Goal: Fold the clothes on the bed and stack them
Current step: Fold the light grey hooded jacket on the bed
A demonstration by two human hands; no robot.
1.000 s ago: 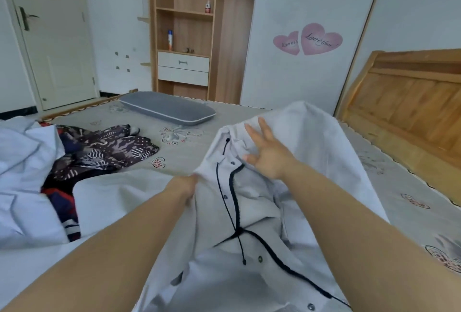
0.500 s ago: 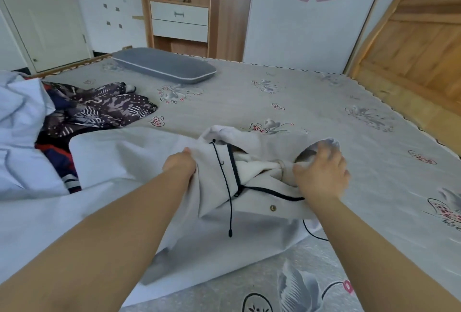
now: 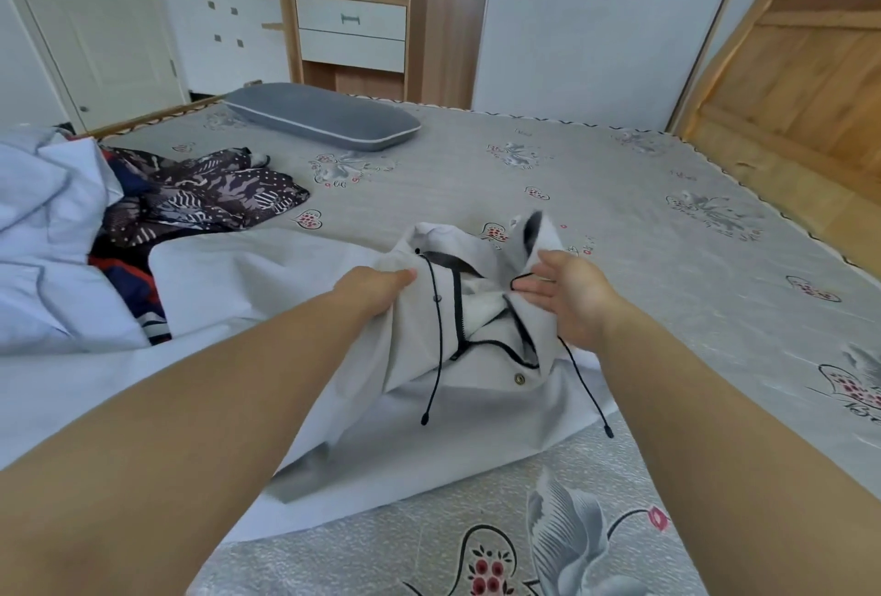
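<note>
A white hooded jacket [image 3: 476,385] with black piping, snaps and black drawstrings lies bunched on the bed [image 3: 596,195] in front of me. My left hand [image 3: 376,288] grips the fabric at the left side of its collar. My right hand [image 3: 569,292] sits at the right side of the collar with fingers spread, touching the hood's edge. At the left lie a dark patterned garment [image 3: 200,199] and a crumpled pale blue garment [image 3: 47,238], partly overlapping each other.
A grey pillow [image 3: 324,116] lies at the bed's far side. The wooden headboard [image 3: 801,66] rises at the right. A wooden wardrobe with drawers [image 3: 353,30] and a white door [image 3: 95,18] stand beyond the bed.
The jacket came down from held up in the air onto the bed. My right hand went from gripping the hood side to spread fingers at it. My left hand kept its grip.
</note>
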